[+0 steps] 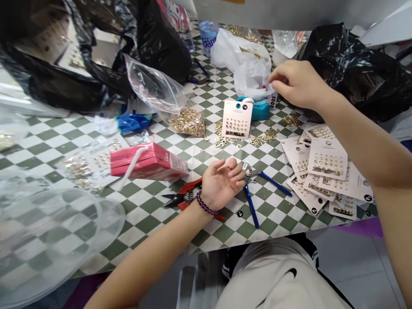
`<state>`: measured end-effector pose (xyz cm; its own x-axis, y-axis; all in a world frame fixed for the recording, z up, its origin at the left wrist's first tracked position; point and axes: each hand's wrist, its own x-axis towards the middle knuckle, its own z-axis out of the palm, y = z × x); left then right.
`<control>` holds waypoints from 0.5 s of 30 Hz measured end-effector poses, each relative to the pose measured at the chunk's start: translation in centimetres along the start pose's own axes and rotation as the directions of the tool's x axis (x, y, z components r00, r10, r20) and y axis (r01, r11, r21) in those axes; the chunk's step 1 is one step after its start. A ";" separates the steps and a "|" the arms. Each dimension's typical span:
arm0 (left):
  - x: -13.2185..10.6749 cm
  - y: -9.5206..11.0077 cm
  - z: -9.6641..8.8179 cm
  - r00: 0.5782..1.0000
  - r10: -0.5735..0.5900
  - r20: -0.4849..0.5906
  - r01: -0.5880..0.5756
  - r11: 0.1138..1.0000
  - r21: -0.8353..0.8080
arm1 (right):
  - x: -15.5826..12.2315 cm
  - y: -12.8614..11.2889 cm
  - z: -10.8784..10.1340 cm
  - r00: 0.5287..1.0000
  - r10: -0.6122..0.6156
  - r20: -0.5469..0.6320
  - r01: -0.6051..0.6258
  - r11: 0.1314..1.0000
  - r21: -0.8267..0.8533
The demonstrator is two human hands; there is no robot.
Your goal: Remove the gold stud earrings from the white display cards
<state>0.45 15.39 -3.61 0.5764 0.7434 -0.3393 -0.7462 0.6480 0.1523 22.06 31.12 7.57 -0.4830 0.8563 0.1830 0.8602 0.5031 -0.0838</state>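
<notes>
My left hand (pixel 223 182) is palm up above the table, its fingers loosely curled and a bracelet of dark beads on the wrist. A small white label (pixel 245 166) shows at its fingertips, beside the blue-handled pliers (pixel 252 189); I cannot tell whether it touches the hand. Under the left wrist lie red-handled cutters (pixel 183 195). My right hand (pixel 294 83) has thumb and fingers drawn together at the edge of a white plastic bag (pixel 249 71); what they pinch is hidden. An earring card (pixel 237 112) leans upright against a teal tape dispenser (pixel 260 110).
Several earring cards (pixel 328 161) are piled at the right. Loose gold clasps (pixel 265 136) and a bag of gold pieces (pixel 187 121) lie mid-table. A pink drink carton (pixel 148 161), a clear plastic lid (pixel 58 240) and black bags (pixel 161 43) stand around the left and back.
</notes>
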 end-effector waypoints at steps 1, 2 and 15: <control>0.1 0.0 -0.1 1.000 -0.001 0.004 0.001 1.000 0.005 | 1.4 -0.4 0.7 1.000 0.015 0.006 -0.015 0.996 0.086; 0.1 0.0 -0.2 1.000 -0.002 0.008 0.002 1.000 0.009 | 2.5 -1.0 1.5 1.000 0.007 0.014 -0.010 0.986 0.164; -1.4 0.8 0.8 0.933 -0.095 0.346 -0.046 0.925 0.378 | 1.9 -3.3 2.3 0.837 -0.100 -0.537 0.160 0.985 0.065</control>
<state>-0.67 14.98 -2.27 0.7240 0.6897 -0.0100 -0.5907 0.6274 0.5074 17.92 31.39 5.92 -0.4028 0.6036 0.6881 0.7596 0.6399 -0.1167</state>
